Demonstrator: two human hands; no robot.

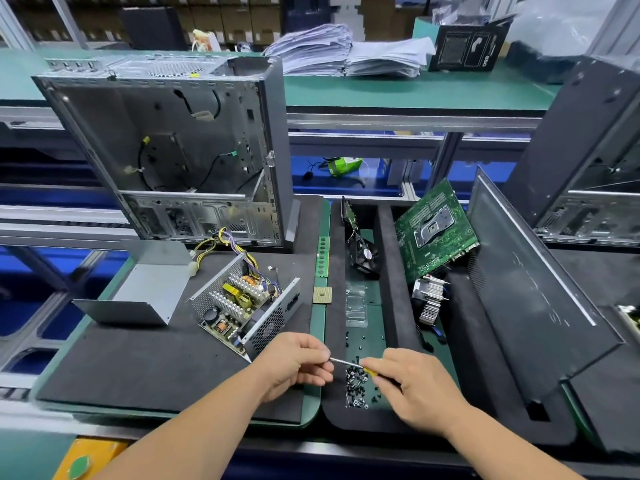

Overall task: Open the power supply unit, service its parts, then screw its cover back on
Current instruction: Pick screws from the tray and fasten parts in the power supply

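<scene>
An emptied computer case [166,140] stands behind the mat; a green motherboard [436,230] leans beside a fan [363,254].

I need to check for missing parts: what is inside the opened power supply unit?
Inside the power supply unit: finned heatsinks, a copper coil, yellow components, a black capacitor and bundled wires. The mesh wall hides whatever lies beneath it.

Almost nothing in front of me can be read. The black box [468,46] at the back of the far bench carries white characters near its lower right corner that look like "360" turned on end, though I cannot be sure. The round sticker on the fan [366,255] is too small to read.
</scene>
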